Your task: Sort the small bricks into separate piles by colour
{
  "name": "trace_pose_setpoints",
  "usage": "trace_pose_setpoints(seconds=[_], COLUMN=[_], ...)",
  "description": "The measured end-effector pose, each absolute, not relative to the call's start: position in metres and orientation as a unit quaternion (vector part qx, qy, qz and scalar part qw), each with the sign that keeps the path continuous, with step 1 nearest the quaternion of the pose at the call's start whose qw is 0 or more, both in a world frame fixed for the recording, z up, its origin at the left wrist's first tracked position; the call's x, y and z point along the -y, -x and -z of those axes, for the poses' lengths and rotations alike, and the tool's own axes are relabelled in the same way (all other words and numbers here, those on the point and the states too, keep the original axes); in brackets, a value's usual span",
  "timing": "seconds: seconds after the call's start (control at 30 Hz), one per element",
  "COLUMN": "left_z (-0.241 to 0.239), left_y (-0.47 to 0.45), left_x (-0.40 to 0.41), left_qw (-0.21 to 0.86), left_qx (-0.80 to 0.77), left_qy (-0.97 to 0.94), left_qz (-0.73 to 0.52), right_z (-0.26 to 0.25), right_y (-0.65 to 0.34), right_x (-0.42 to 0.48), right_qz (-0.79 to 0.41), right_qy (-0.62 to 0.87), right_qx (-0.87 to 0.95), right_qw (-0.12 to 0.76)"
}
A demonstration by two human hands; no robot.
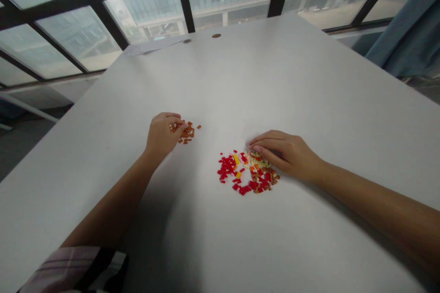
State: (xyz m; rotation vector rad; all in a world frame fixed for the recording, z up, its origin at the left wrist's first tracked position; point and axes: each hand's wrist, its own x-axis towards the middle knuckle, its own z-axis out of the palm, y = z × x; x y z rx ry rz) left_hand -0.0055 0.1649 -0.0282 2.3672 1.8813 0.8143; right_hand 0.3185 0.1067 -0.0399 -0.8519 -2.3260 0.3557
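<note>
Orange bricks, left hand curled at their edge, right hand curved on mixed pile, table beyond

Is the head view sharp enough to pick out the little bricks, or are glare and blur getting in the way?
Head view: the windows are bright and washed out, their frames bowed by wide-angle distortion; the white table is softly lit, with a broad shadow below the left hand; the small red bricks look slightly soft, so single edges are hard to separate.
</note>
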Motion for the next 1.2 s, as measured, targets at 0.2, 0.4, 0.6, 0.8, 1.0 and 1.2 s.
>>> trace_pose_setpoints(seconds=[0.2, 0.4, 0.6, 0.8, 1.0, 1.2], left_z=[0.024, 0.015, 0.006, 0.002, 0.007, -0.005], left_y=[0.006, -0.020, -0.048, -0.046, -0.047, -0.040], left_x=[-0.164, -0.140, -0.102, -0.098, -0.106, -0.108], left_qw=[-0.004, -0.004, 0.076, 0.077, 0.082, 0.083], left_qx=[-0.600, -0.524, -0.295, -0.306, -0.303, -0.322], left_qy=[-0.749, -0.808, -0.941, -0.945, -0.943, -0.937], left_qz=[-0.282, -0.270, -0.146, -0.088, -0.111, -0.109], right_z=[0.041, 0.029, 0.008, 0.004, 0.011, 0.014], right_y=[-0.319, -0.319, -0.325, -0.323, -0.318, -0.318], right_x=[-0.107, -0.105, -0.103, -0.098, -0.096, -0.096], right_qz=[-0.143, -0.155, -0.159, -0.125, -0.147, -0.158], right_qy=[0.330, 0.308, 0.263, 0.262, 0.266, 0.282], right_qx=[0.880, 0.885, 0.933, 0.951, 0.948, 0.941], right_qw=[0.310, 0.313, 0.187, 0.108, 0.096, 0.099])
